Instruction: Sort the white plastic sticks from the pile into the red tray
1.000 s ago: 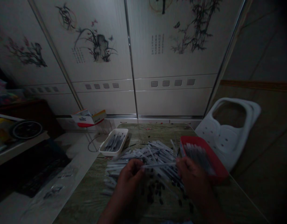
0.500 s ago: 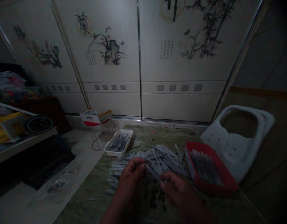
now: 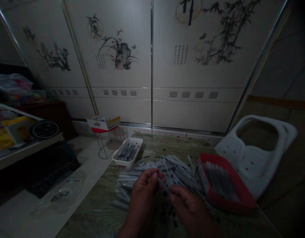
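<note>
Head view: the left hand (image 3: 145, 190) and right hand (image 3: 188, 204) pinch opposite ends of a slim tube (image 3: 164, 186) over the counter (image 3: 96, 208) (a pile of tubes (image 3: 179, 168) lies beyond)

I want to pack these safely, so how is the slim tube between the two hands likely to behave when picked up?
The tube is probably stiff, as it looks straight between the left hand and right hand. It is likely light, being so slim. Its narrow shape might let it roll, though whether it is round is unclear.
</note>
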`<control>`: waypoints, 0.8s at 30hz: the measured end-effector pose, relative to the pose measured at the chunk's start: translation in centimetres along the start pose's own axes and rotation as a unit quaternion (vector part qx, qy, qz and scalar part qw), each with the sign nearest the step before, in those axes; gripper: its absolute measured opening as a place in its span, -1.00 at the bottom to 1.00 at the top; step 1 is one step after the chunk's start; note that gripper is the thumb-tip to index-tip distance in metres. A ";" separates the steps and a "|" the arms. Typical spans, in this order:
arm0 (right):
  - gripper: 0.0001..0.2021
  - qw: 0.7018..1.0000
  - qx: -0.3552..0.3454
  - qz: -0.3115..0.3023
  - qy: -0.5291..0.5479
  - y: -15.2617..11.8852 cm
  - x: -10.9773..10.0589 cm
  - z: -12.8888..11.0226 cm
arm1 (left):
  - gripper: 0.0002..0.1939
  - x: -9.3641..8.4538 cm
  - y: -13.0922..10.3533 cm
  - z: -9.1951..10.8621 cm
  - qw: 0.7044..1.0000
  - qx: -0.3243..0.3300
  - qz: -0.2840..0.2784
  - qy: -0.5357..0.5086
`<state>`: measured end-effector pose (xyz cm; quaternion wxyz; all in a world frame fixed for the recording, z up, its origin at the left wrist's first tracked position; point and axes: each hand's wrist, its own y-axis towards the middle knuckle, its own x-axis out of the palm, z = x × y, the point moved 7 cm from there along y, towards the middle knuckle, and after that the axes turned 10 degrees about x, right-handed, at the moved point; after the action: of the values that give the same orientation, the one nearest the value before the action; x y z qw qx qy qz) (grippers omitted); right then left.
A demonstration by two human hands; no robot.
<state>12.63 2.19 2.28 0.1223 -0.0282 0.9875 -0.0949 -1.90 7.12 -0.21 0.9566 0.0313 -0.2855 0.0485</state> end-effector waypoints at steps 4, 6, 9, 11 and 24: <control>-0.60 0.999 -0.041 0.018 -0.020 -0.2 0.2 -0.6 | -0.62 0.2 -0.4 -0.3 0.999 -0.012 0.038 -0.011; -0.58 0.998 -0.043 0.039 -0.010 -0.3 0.2 -0.6 | -0.60 0.3 -0.6 -0.3 0.999 -0.016 0.050 -0.008; -0.55 0.998 -0.040 0.055 0.001 -0.5 0.3 -0.5 | -0.58 0.4 -1.0 -0.3 0.998 -0.016 0.058 -0.005; -0.55 0.998 -0.039 0.056 0.001 -0.5 0.4 -0.5 | -0.58 0.6 -1.2 -0.3 0.998 -0.019 0.060 -0.012; -0.57 0.996 -0.067 0.059 -0.010 -0.7 0.3 -0.6 | -0.54 1.1 -1.8 -0.9 0.995 -0.055 0.055 -0.058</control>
<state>12.25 1.61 2.89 0.1350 0.0209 0.9904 -0.0211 -0.27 5.45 -0.36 0.9345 -0.0346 -0.3442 0.0838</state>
